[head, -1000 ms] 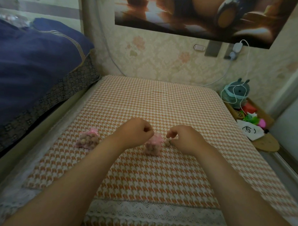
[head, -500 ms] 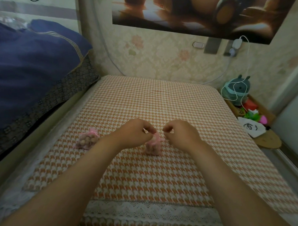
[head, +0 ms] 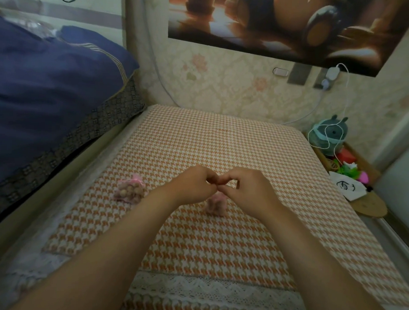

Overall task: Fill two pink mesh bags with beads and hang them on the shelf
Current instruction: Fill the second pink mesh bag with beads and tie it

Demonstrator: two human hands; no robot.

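A pink mesh bag (head: 129,192) full of tan beads lies tied on the orange houndstooth tablecloth (head: 219,239), left of my hands. A second pink mesh bag (head: 217,204) stands just below my fingertips, its top hidden by them. My left hand (head: 193,185) and my right hand (head: 248,189) meet over this bag. The thumbs and forefingers of both are pinched together at its neck, apparently on the thin drawstring, which is too small to make out.
A blue quilt (head: 46,86) lies on the bed to the left. At the right edge stand a teal plush toy (head: 329,136) wrapped in a white cable, a white pouch (head: 347,186) and a round wooden board (head: 368,204). The wall lies behind the table.
My hands have moved closer together and slightly up, from apart on either side of the second bag to fingertips touching above it. The first bag has not moved.
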